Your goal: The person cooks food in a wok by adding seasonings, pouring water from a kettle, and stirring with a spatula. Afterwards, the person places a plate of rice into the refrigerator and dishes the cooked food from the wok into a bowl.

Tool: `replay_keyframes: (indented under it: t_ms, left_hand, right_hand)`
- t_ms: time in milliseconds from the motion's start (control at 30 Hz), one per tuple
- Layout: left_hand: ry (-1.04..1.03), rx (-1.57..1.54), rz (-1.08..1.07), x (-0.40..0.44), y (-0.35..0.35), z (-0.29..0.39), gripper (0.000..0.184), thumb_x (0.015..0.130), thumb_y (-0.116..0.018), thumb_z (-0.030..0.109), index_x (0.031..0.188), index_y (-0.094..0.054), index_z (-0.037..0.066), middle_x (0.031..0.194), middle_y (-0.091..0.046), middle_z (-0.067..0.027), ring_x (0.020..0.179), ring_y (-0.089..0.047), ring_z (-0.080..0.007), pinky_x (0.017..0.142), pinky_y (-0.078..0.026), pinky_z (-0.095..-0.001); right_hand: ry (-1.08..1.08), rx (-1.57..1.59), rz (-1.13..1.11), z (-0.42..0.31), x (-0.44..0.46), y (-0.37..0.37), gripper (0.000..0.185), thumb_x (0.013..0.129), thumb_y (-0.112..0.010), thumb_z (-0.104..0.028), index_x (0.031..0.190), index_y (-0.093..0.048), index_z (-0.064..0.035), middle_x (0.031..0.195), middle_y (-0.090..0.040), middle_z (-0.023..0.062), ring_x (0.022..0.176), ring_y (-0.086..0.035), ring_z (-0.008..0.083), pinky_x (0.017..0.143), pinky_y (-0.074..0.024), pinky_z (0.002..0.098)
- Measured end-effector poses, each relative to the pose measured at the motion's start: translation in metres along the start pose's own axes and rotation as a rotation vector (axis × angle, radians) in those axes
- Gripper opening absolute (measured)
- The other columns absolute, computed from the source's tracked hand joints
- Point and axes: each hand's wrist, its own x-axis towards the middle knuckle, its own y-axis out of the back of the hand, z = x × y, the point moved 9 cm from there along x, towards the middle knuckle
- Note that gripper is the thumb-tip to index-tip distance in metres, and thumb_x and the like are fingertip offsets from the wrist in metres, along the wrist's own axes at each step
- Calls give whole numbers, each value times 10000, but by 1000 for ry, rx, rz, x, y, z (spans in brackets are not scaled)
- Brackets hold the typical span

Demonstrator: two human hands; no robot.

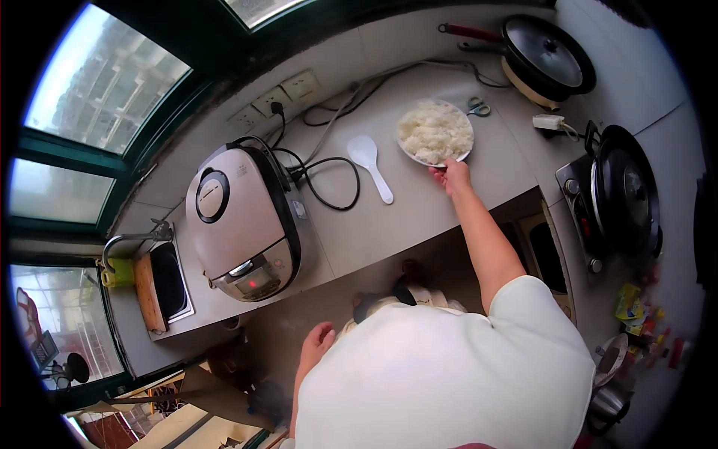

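My right hand [451, 176] reaches forward over the counter and grips the near rim of a plate [402, 148]. A mound of cooked white rice [434, 131] covers most of that plate. Left of it, a white rice paddle [370, 166] lies flat on the countertop. Down by my body, away from the counter, hangs my left hand [318, 341], holding nothing, its fingers loosely bent and partly apart. The rice cooker [243, 217] stands shut on the left part of the counter, a red light on its panel.
Scissors [478, 107] lie just beyond the plate. A black cable [351, 200] loops beside the cooker. A lidded pan [550, 56] is at the back right, a stove with a lidded wok [628, 191] at right. A sink [176, 280] is set in the left end.
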Motion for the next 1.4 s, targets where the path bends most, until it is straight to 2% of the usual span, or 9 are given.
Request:
replay_keyframes:
  t_ms: [233, 433, 533, 667, 733, 933, 1067, 1233, 1400]
  left_hand:
    - [-61, 14, -41, 0, 21, -10, 323, 868, -558, 213, 1118, -552, 8, 1011, -613, -105, 922, -575, -176, 799, -449, -282]
    - [-183, -80, -452, 4, 9, 42, 314, 870, -554, 185, 1145, -538, 34, 1051, -590, -57, 979, -538, -131, 824, -425, -260]
    - [-318, -245, -849, -2, -25, 62, 346, 874, -543, 154, 1201, -498, 51, 1134, -558, -53, 1063, -503, -145, 873, -413, -279]
    - [-126, -370, -1252, -48, -81, 65, 560, 862, -558, 150, 1356, -303, 92, 1328, -397, -84, 1191, -422, -213, 947, -400, -393]
    - [-309, -276, -1390, -59, -111, 53, 540, 866, -536, 166, 1343, -307, 59, 1300, -435, -95, 1175, -454, -250, 917, -439, -416]
    - [-177, 66, -1502, -163, -143, -58, 517, 757, -515, 54, 1256, -387, 2, 1189, -516, -130, 995, -564, -285, 772, -512, -388]
    - [-178, 54, -1641, -110, -155, -11, 569, 732, -511, 45, 1281, -367, 7, 1223, -496, -129, 1075, -525, -291, 852, -479, -410]
    - [-13, -27, -1786, -125, -153, 36, 648, 686, -533, 45, 1307, -346, 19, 1278, -458, -118, 1154, -474, -292, 934, -436, -428]
    - [207, 291, -1841, -135, -139, 60, 725, 656, -561, 52, 1334, -308, 28, 1299, -434, -133, 1177, -450, -306, 965, -413, -450]
  right_hand:
    - [126, -2, -9, -6, -95, 20, 289, 808, -384, -78, 1012, -512, 83, 798, -645, 152, 572, -603, 155, 432, -450, 223]
    - [229, -86, -13, 23, -248, 40, 279, 790, -424, -113, 987, -560, 30, 756, -651, 112, 536, -572, 118, 431, -430, 200]
    - [209, -20, 66, 74, -336, 55, 262, 797, -437, -118, 983, -567, 13, 758, -654, 127, 523, -581, 124, 420, -444, 204]
    - [156, 89, 192, 156, -441, 81, 254, 791, -459, -103, 1007, -528, 12, 759, -650, 140, 515, -592, 145, 402, -466, 229]
    - [263, 124, 183, 195, -467, 96, 254, 792, -443, -89, 1004, -523, 27, 762, -642, 149, 516, -593, 151, 406, -474, 231]
    - [417, 292, 350, 350, -607, 145, 272, 805, -405, -88, 1035, -479, 35, 782, -635, 155, 563, -603, 178, 494, -509, 271]
    - [524, 317, 423, 321, -576, 111, 278, 803, -377, -75, 1048, -472, 16, 783, -635, 145, 581, -605, 175, 538, -514, 278]
    - [594, 359, 387, 283, -618, 64, 308, 934, -456, -311, 1059, -504, -34, 889, -624, 89, 749, -625, 160, 661, -518, 283]
    - [556, 632, 983, 369, -697, 7, 213, 938, -425, -218, 1039, -537, -66, 913, -611, 75, 762, -578, 126, 688, -470, 257]
